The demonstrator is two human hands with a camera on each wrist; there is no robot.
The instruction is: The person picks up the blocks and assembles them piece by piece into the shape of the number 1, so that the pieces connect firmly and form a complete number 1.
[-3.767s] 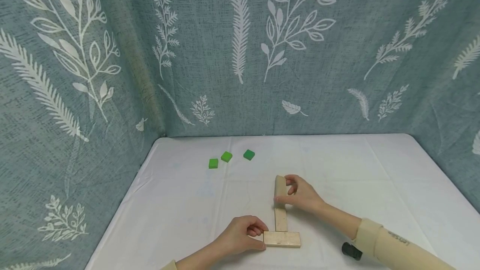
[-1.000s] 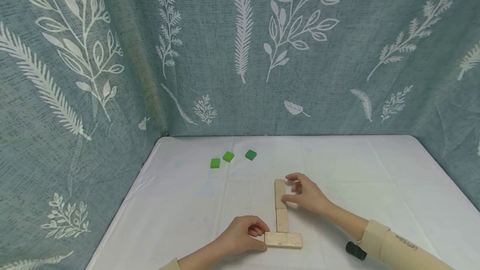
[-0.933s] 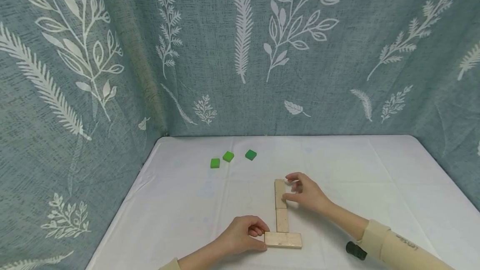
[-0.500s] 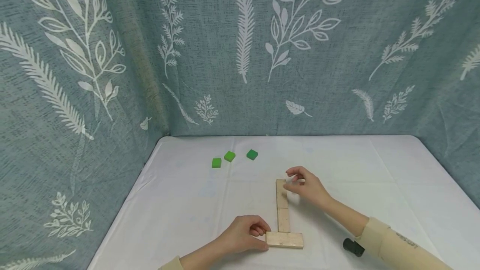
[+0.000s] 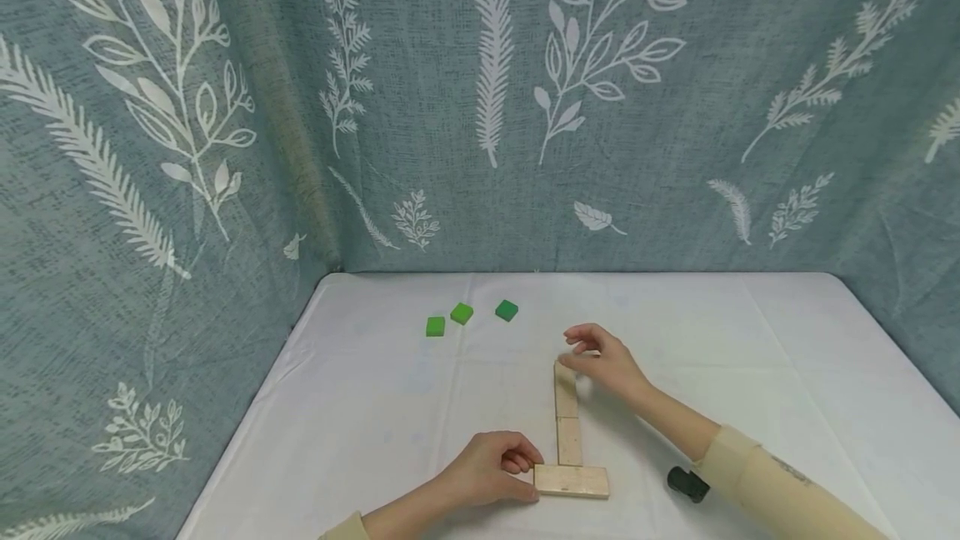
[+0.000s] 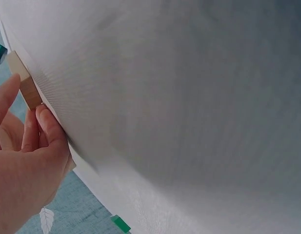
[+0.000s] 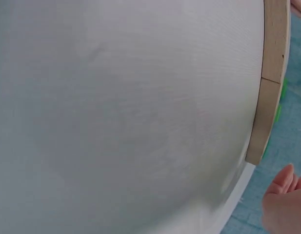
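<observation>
Left hand (image 5: 491,469) pinching the crosswise block (image 5: 572,482), right hand (image 5: 611,365) loosely spread by the far block (image 5: 566,397).
The left thumb and fingers grip the crosswise block's left end; beyond it, the middle block (image 5: 569,442) and far block lie end to end on the bench (image 5: 360,382). Whether the right thumb touches the far tip is hard to tell. Three green tiles (image 5: 462,313) lie beyond the hands, left of the right one.

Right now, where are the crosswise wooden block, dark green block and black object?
Crosswise wooden block (image 5: 572,480): head view, top face.
Dark green block (image 5: 507,310): head view, top face.
Black object (image 5: 687,484): head view, middle.
</observation>
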